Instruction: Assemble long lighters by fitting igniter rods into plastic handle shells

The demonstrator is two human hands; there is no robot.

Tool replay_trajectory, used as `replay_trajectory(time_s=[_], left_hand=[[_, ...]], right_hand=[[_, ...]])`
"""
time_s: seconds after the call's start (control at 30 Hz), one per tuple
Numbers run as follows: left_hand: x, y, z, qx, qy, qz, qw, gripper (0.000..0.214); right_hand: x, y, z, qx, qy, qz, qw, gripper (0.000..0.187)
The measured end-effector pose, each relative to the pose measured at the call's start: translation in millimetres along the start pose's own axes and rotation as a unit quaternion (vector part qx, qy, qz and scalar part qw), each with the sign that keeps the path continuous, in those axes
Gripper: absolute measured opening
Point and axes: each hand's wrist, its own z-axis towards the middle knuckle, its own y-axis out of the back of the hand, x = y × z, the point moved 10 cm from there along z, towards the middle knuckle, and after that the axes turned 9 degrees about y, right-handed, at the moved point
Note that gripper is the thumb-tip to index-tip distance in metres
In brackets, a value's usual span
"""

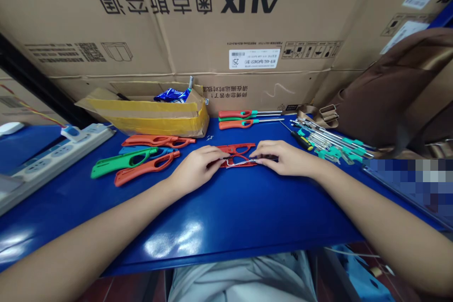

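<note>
Two red lighter shell halves (236,147) lie on the blue table between my hands, one behind the other, with their trigger openings showing. A thin pale wire (238,164) runs across the front half. My left hand (203,167) pinches the wire's left end, thumb and fingers closed over the shell's edge. At the right end, my right hand (278,156) is also closed in a pinch on the wire, near a small dark part of the shell. My fingertips partly hide the shells' ends.
Green, blue and orange-red shells (123,163) lie at left beside a power strip (60,155). Behind stands a taped cardboard box (155,118). Assembled lighters (236,124) lie at the back. A screwdriver (300,140), metal tubes with teal parts (325,141) and a brown bag (399,85) are at right.
</note>
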Motion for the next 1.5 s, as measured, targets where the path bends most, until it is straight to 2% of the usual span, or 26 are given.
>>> replay_trajectory(time_s=[0.23,0.5,0.8,1.0,1.1,1.23,1.3,1.4,1.5], left_hand=[[-5,-2.4,0,0.012,-0.020,0.003,1.000,0.022],[-7,-3.1,1,0.043,0.010,-0.013,0.999,0.032],[1,-6.6,2,0.051,0.028,-0.037,0.998,0.028],[3,-6.6,2,0.043,0.040,-0.048,0.997,0.027],[4,-7.1,1,0.038,0.039,-0.051,0.997,0.026],[3,-5.6,0,0.021,0.039,-0.051,0.998,0.024],[3,-5.7,0,0.019,0.045,-0.053,0.997,0.024],[4,-7.9,0,0.025,0.055,-0.056,0.997,0.026],[6,-9.7,0,0.030,0.069,-0.060,0.995,0.028]], right_hand=[[3,0,1,0.022,-0.001,-0.033,0.999,0.024],[2,-1,-1,0.033,-0.010,-0.061,0.998,0.026],[4,-5,-3,0.064,-0.030,-0.128,0.989,0.027],[5,-4,-2,0.065,-0.028,-0.083,0.994,0.027],[2,-1,3,0.064,-0.057,-0.048,0.995,0.026],[-18,-4,9,0.065,-0.165,0.015,0.984,0.014],[-28,-10,10,0.077,-0.206,0.045,0.974,0.016],[-37,-16,11,0.093,-0.233,0.064,0.966,0.024],[-40,-16,13,0.107,-0.246,0.062,0.961,0.021]])
